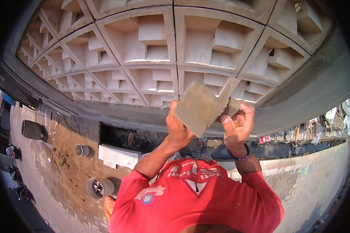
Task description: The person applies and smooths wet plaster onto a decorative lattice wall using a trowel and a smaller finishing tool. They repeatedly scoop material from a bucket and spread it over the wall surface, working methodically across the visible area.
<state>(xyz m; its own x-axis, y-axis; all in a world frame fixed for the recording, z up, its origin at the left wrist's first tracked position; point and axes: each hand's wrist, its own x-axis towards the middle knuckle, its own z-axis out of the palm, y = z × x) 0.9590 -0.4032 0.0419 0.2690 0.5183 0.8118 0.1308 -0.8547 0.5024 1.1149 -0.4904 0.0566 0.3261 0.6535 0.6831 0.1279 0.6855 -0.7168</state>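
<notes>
In front of the breeze-block wall, my left hand point(178, 125) is closed around the left edge of a square, flat plate point(198, 108) coated in grey-brown mortar. My fingers go out of sight behind it. My right hand point(240, 125), with a beaded bracelet at the wrist, grips the blocky wooden handle of a mortar-smeared float point(221, 108). The float is seen nearly edge-on, its thin blade tilted up to the right. Plate and float meet or overlap at the plate's right edge; whether they touch cannot be made out.
Pale breeze blocks point(147, 42) with stepped recesses rise ahead, above a grey rendered ledge point(120, 114). Below left are a white block point(118, 156), a bucket point(81, 150), a larger tub point(99, 188) with things inside, and sand point(68, 155). Debris point(326, 122) lies at right beside a dark trench point(260, 150).
</notes>
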